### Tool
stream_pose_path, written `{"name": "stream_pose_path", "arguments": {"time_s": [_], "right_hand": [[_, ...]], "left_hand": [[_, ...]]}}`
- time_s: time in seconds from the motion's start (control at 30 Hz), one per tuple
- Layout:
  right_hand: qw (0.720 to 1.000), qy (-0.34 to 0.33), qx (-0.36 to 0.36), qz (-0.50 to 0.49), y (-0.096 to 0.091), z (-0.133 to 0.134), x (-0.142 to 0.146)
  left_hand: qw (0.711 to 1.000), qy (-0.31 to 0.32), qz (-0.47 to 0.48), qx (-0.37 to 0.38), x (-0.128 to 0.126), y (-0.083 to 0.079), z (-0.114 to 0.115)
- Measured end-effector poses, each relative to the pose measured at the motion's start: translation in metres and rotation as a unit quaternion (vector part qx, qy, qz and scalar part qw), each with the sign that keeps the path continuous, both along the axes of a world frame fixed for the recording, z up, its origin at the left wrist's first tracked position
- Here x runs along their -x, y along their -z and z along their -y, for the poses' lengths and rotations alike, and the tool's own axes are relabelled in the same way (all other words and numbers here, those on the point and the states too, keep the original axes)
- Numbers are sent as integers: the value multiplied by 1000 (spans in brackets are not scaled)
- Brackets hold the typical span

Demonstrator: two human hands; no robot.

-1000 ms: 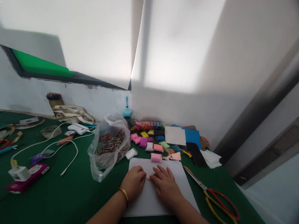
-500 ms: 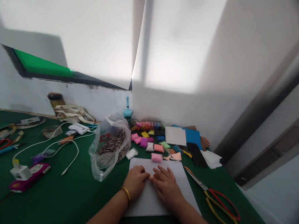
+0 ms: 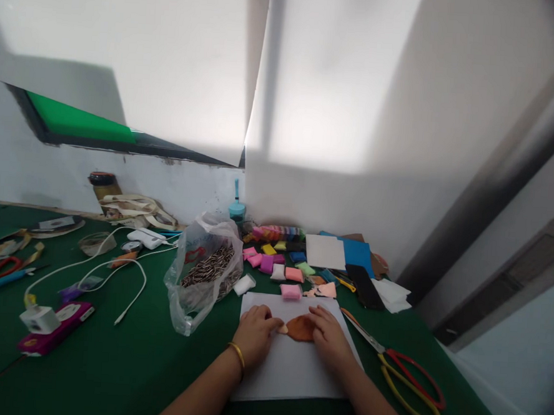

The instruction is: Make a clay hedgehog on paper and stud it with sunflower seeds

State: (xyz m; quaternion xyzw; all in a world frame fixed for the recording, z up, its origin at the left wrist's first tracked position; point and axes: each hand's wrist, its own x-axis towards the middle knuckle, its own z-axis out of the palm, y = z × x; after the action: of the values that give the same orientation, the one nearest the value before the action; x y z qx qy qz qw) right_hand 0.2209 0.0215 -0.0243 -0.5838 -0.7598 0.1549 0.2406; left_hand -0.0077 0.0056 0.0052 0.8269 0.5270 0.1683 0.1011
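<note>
A white sheet of paper (image 3: 290, 377) lies in front of me. On it is a flat brown leaf-shaped piece (image 3: 301, 328), which looks like modelling clay. My left hand (image 3: 257, 333) pinches a small pale peach piece of clay (image 3: 283, 329) against the brown piece's left tip. A gold bangle circles that wrist. My right hand (image 3: 331, 338) lies over the brown piece's right end, fingers stretched out, partly hiding it. Just beyond the paper's far edge are a pink clay packet (image 3: 291, 291) and peach clay scraps (image 3: 327, 289).
Large scissors (image 3: 385, 352) lie right of the paper. A plastic bag (image 3: 191, 296) with many small metallic-looking pieces stands to the left. Several coloured clay packets (image 3: 266, 264) and a black phone-like slab (image 3: 364, 287) are behind. White cables and a magenta power strip (image 3: 56, 328) lie far left.
My right hand has moved right, away from the left, uncovering the brown piece and the pale clay. The left hand stays nearly in place.
</note>
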Motion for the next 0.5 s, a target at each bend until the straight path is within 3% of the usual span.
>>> {"name": "stream_pose_path", "arguments": {"time_s": [0.5], "right_hand": [[1000, -3, -4, -9, -9, 6, 4]], "left_hand": [[997, -29, 46, 52, 0, 12, -16]]}}
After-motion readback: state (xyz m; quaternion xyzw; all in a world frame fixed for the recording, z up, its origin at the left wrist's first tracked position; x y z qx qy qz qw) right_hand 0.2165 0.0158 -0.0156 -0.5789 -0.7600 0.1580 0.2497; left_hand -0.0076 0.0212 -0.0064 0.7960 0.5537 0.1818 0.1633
